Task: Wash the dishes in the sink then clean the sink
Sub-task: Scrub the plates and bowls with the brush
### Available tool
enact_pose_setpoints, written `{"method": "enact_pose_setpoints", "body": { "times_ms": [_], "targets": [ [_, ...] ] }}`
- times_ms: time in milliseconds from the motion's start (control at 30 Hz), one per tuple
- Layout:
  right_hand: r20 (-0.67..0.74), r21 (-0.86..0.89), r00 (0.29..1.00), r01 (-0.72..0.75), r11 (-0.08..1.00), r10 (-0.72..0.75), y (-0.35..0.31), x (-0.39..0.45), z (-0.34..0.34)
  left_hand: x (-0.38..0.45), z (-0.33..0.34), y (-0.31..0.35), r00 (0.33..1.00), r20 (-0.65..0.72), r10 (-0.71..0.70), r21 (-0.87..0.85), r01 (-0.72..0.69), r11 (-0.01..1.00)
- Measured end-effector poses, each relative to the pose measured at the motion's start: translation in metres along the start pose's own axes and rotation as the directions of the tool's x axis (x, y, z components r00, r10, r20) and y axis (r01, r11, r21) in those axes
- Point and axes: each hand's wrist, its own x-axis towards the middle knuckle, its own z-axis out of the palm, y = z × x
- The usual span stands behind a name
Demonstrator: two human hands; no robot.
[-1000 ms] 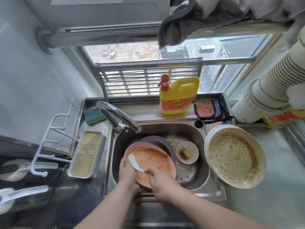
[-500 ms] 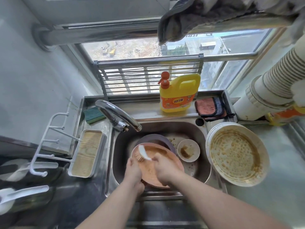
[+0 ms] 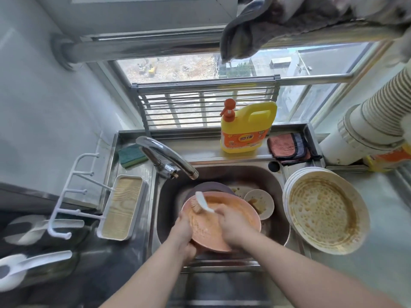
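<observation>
- Since half a second before, the brush [image 3: 202,203] had swung its white handle from pointing up-left to lying lower across the pink plate [image 3: 242,216], bristles now at the plate's upper left; the plate sat at much the same spot in the sink [image 3: 275,181].
- The right hand [image 3: 233,226] was curled round the near end of the brush handle, fingers closed on it, knuckles over the middle of the plate.
- The left hand [image 3: 184,235] gripped the plate's near-left rim, thumb over the edge and fingers wrapped beneath, holding the plate tilted toward the person.
- Orange, soapy film covered the plate face around the right hand's grip.
- Just beyond the held plate, a grey plate [image 3: 209,187] lay partly hidden under it in the basin.
- To the right of the brush grip, a small bowl [image 3: 260,202] with brown residue rested in the sink, touching the pink plate's far-right rim.
- The tap [image 3: 169,158] spout ended above and beyond the brush head.
- Well to the right of both hands, a stack of dirty plates [image 3: 324,210] stood on the counter beside the sink.
- Far beyond the grip, a yellow soap bottle [image 3: 246,127] stood on the back ledge, with a folded cloth [image 3: 287,146] at its right and a green sponge [image 3: 131,154] left of the tap.
</observation>
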Motion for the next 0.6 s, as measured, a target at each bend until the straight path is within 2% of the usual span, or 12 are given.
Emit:
{"method": "enact_pose_setpoints", "body": {
  "times_ms": [67, 133, 200, 300, 400, 500, 600],
  "targets": [
    [0.078, 0.073, 0.995, 0.053, 0.996, -0.059, -0.025, -0.019, 0.010, 0.011, -0.003, 0.005, 0.999, -0.027, 0.021, -0.023, -0.022, 1.000],
    [0.154, 0.127, 0.982, 0.091, 0.988, -0.111, -0.023, -0.043, 0.008, 0.019, -0.012, 0.014, 0.993, -0.103, 0.052, -0.011, -0.053, 0.999],
    [0.213, 0.137, 0.970, 0.091, 0.986, -0.119, -0.014, -0.059, -0.001, 0.023, -0.019, 0.019, 0.989, -0.123, 0.081, 0.001, -0.081, 0.997],
    [0.151, 0.072, 0.980, 0.116, 0.991, -0.126, -0.013, -0.046, -0.007, 0.009, -0.008, 0.009, 0.989, -0.100, 0.111, 0.075, -0.103, 0.992],
    [0.006, -0.140, 0.996, 0.086, 0.986, -0.086, -0.010, -0.006, -0.007, 0.001, 0.000, -0.011, 0.989, -0.005, 0.149, 0.136, -0.147, 0.980],
    [-0.039, -0.343, 0.999, -0.022, 0.939, 0.009, 0.011, 0.012, -0.018, -0.008, 0.003, -0.009, 0.988, -0.015, 0.152, 0.154, -0.148, 0.977],
    [-0.038, -0.372, 0.989, -0.146, 0.917, 0.142, 0.045, 0.008, -0.017, -0.008, -0.001, 0.006, 0.981, -0.069, 0.182, 0.148, -0.170, 0.974]
  ]
}}
